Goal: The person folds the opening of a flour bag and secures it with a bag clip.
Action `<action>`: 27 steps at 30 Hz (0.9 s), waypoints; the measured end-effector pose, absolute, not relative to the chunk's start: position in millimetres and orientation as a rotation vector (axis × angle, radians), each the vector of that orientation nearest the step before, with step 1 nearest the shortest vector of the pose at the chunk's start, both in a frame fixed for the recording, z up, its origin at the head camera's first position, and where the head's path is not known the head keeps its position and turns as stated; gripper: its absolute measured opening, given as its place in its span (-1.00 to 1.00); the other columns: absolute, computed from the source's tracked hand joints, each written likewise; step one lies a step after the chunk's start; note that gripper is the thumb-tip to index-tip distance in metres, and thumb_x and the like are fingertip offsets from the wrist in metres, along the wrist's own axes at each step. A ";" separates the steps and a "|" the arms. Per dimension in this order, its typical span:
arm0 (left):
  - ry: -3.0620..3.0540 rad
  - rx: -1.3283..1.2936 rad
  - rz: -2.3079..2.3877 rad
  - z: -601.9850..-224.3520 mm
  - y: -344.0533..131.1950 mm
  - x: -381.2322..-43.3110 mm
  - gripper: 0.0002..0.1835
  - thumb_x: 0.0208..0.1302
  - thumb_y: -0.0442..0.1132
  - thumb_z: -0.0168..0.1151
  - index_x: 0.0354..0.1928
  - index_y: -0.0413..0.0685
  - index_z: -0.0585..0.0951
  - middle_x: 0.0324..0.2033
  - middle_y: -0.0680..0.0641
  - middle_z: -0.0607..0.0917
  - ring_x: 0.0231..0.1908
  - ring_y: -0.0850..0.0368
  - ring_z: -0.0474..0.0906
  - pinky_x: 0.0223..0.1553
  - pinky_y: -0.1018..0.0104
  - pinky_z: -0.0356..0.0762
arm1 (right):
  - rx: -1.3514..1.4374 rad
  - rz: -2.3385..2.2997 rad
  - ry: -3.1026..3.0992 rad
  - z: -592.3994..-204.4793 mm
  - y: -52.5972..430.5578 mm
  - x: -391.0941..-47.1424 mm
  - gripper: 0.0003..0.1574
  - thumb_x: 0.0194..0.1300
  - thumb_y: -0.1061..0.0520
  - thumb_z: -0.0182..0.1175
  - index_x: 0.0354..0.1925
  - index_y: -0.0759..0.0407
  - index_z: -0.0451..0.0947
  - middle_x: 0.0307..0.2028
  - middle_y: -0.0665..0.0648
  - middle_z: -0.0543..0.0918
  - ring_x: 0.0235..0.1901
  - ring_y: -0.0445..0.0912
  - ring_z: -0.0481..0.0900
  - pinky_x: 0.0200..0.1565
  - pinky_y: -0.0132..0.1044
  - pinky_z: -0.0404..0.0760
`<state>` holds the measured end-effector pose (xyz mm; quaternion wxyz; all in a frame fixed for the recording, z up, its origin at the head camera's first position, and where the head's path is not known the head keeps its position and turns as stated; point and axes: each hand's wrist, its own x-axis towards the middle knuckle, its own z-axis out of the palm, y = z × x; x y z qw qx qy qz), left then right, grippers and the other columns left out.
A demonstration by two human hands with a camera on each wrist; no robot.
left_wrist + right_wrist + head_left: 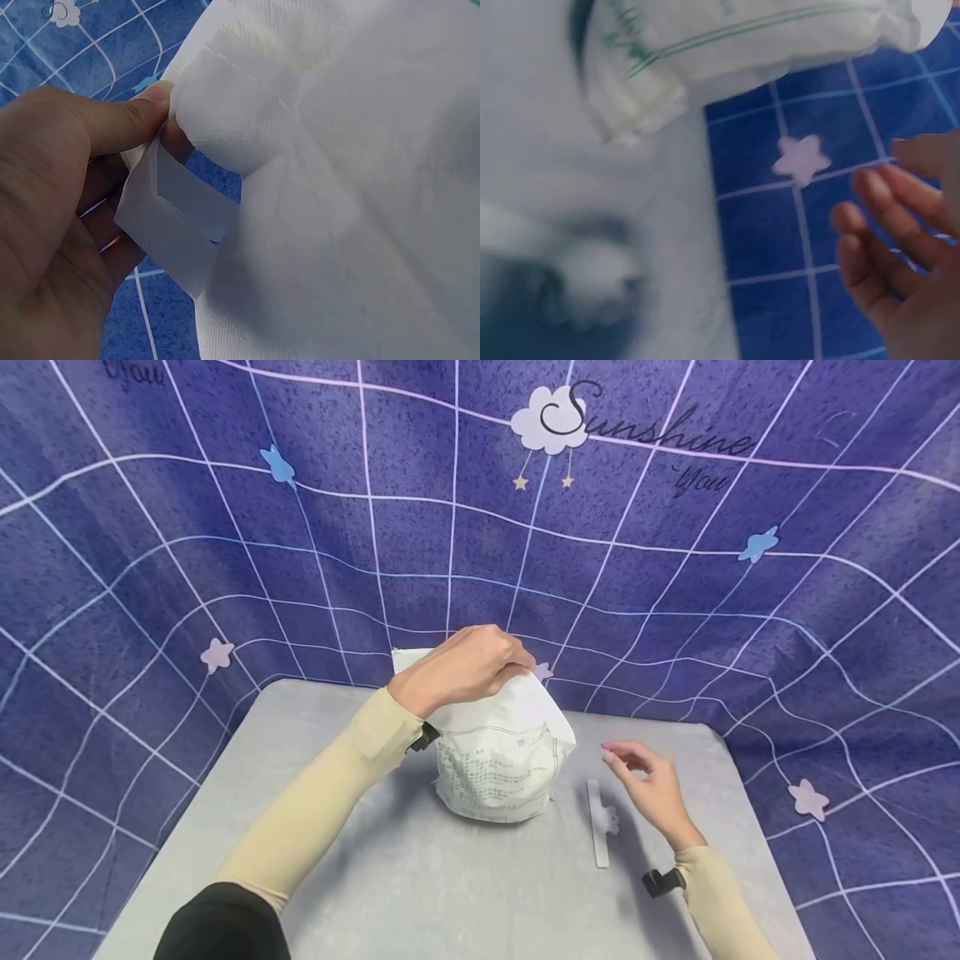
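A white cloth-like bag [498,777] with green print stands on the table, its bottom rounded out. My left hand [468,668] pinches its top edge between thumb and fingers. In the left wrist view, the left hand [67,202] has its thumb on the white bag [360,187] beside a cut-out opening. My right hand [651,787] hovers right of the bag, its fingers loosely bent and holding nothing. Beneath and left of that hand lies a white strip [597,827] with a cloud-shaped piece on its side. In the right wrist view, the right hand [907,232] is apart from the bag [742,45].
The grey-white table [465,893] ends at a far edge against a purple-blue curtain [420,543] with a grid, stars and clouds. Black wrist cameras [663,882] sit on both forearms.
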<state>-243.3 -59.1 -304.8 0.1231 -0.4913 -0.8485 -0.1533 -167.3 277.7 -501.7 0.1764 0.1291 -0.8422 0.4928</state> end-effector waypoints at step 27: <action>-2.490 -1.434 -0.440 -302.7 -55.8 -241.9 -0.77 0.51 -0.37 0.30 0.03 -0.01 0.86 -0.14 0.05 0.86 -0.21 0.11 0.78 -0.04 0.20 0.77 | 0.094 0.952 -3.118 -557.7 316.8 -148.4 -0.56 0.41 -0.22 0.42 -0.22 0.09 0.59 -0.35 0.05 0.66 -0.37 -0.11 0.55 -0.24 -0.18 0.57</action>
